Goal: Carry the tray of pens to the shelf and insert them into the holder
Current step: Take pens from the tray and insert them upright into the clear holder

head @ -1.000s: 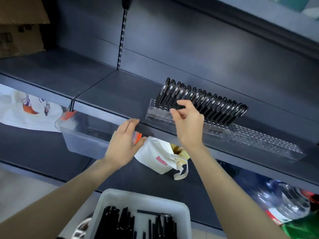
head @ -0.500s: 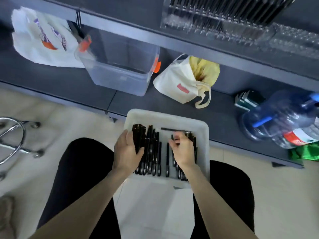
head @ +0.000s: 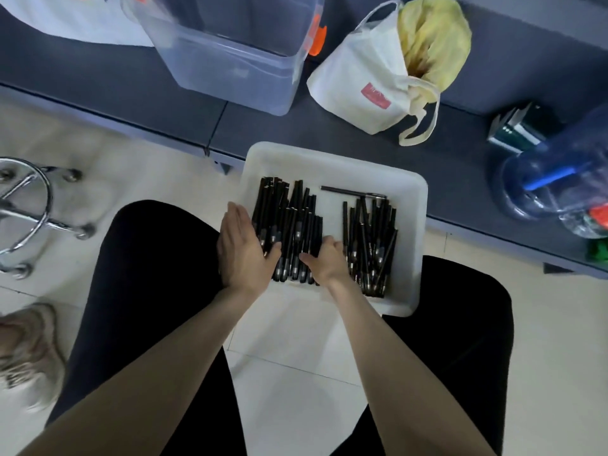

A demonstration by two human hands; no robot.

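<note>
The white tray (head: pixel 408 199) rests on the person's lap. Its pens (head: pixel 289 225) lie lengthwise near to far, silver-banded ends nearest. The left hand (head: pixel 245 248) presses straight-fingered against the left bundle. The right hand (head: pixel 325 263) seems to grasp pens there, fingers curled.

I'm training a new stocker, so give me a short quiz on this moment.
1. True or false: the pens in the tray lie in two groups.
2. Whose fingers lie straight along the pens? A left hand B right hand
3. Fill in: the lone pen at the tray's far end lies ___ to the others.
Key: 1 true; 2 A; 3 crosswise.
</note>
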